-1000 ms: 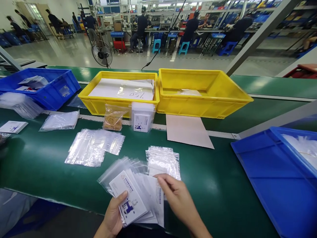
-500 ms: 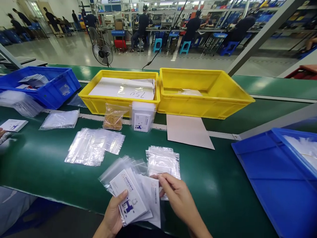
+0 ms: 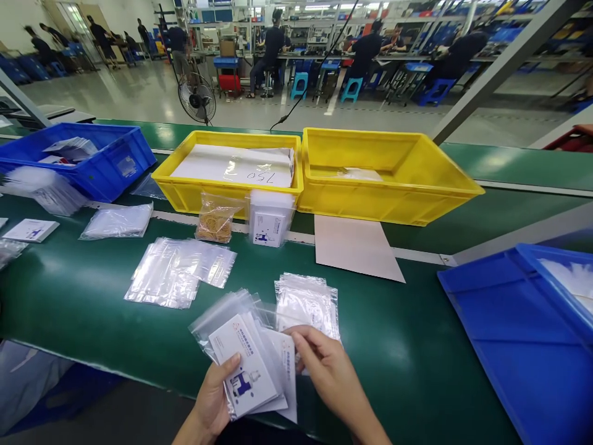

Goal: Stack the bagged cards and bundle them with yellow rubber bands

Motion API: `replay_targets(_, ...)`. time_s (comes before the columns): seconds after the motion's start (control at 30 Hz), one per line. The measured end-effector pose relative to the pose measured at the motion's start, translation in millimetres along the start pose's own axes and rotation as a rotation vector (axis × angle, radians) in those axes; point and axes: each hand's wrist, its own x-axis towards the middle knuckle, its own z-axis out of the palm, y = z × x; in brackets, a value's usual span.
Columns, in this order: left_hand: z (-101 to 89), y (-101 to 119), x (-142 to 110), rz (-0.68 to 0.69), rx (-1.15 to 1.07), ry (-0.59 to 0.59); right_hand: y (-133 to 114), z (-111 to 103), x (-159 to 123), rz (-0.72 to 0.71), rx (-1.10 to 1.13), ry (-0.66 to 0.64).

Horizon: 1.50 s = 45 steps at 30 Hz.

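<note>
Left hand (image 3: 213, 395) clamped on a fan of bagged booklets (image 3: 252, 371), thumb on front one. Right hand (image 3: 331, 377) at the fan's upper right, thumb and finger close together; can't tell if they grip. Rear booklet (image 3: 290, 383) mostly tucked behind, printed strip showing, so stack is overlapped, not squared. Beyond: bag pile (image 3: 308, 300) just behind right hand, flat bags (image 3: 162, 272) to the left, yellow bin (image 3: 227, 190) farther back.

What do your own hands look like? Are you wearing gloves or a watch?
No gloves! The left hand and the right hand are both bare. I can't see any rings, watches or bracelets. No sleeves show on the visible bits of forearm either.
</note>
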Motion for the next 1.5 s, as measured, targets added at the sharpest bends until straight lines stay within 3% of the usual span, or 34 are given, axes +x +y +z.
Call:
replay_targets(0.1, 0.9, 3, -3, 0.025, 0.018, 0.016, 0, -22, 5, 0.033, 0.027, 0.147)
replay_targets(0.17, 1.2, 4, -5, 0.03, 0.016, 0.01, 2, -35, 9, 0.032, -0.065, 0.319)
replay_targets(0.23, 1.8, 4, -5, 0.03, 0.019, 0.005, 4, -36, 10, 0.005, -0.157, 0.484)
replay_targets(0.27, 2.3, 4, -4, 0.03, 0.025, 0.005, 4, -31, 9, -0.015, -0.177, 0.497)
replay_targets(0.3, 3.0, 3, -4, 0.03, 0.032, 0.001, 4, -24, 7, -0.033, -0.179, 0.435)
replay_targets(0.4, 5.1, 0, -3, 0.033, 0.033, -0.034, 2, 0, 0, -0.045, -0.109, 0.052)
replay_targets(0.47, 5.6, 0, -3, 0.028, 0.024, -0.046, 0, 6, -2, -0.026, -0.038, -0.04)
replay_targets(0.6, 4.2, 4, -6, 0.044, 0.012, -0.004, 4, -19, 3, 0.04, 0.053, 0.116)
replay_targets(0.67, 3.7, 6, -6, 0.054, 0.008, 0.011, 8, -31, 7, 0.059, -0.003, 0.282)
replay_targets(0.77, 5.2, 5, -6, 0.052, 0.019, 0.004, 10, -28, 9, 0.018, -0.145, 0.478)
replay_targets(0.8, 6.4, 5, -5, 0.045, 0.028, -0.012, 9, -21, 9, -0.001, -0.168, 0.434)
replay_targets(0.9, 10.2, 2, -5, 0.039, 0.047, -0.078, 4, 5, 6, -0.063, -0.151, 0.048)
replay_targets(0.97, 11.5, 2, -6, 0.035, 0.047, -0.101, 0, 12, 4, -0.078, -0.124, -0.076)
replay_targets(1.03, 11.0, 3, -6, 0.03, 0.046, -0.069, 0, 5, 3, -0.045, -0.06, -0.021)
replay_targets(1.13, 8.1, 6, -7, 0.033, 0.044, 0.018, 6, -22, 5, 0.067, 0.024, 0.118)
replay_targets(1.2, 6.8, 7, -6, 0.044, 0.04, 0.041, 11, -37, 7, 0.095, -0.011, 0.262)
replay_targets(1.3, 8.2, 7, -6, 0.045, 0.051, 0.019, 15, -33, 9, 0.023, -0.138, 0.439)
replay_targets(1.33, 9.4, 6, -5, 0.044, 0.06, 0.008, 14, -26, 9, -0.003, -0.167, 0.41)
replay_targets(1.43, 13.4, 4, -6, 0.032, 0.088, -0.032, 5, 1, 7, -0.065, -0.18, 0.074)
replay_targets(1.5, 14.6, 3, -6, 0.023, 0.097, -0.061, 0, 8, 6, -0.095, -0.147, -0.059)
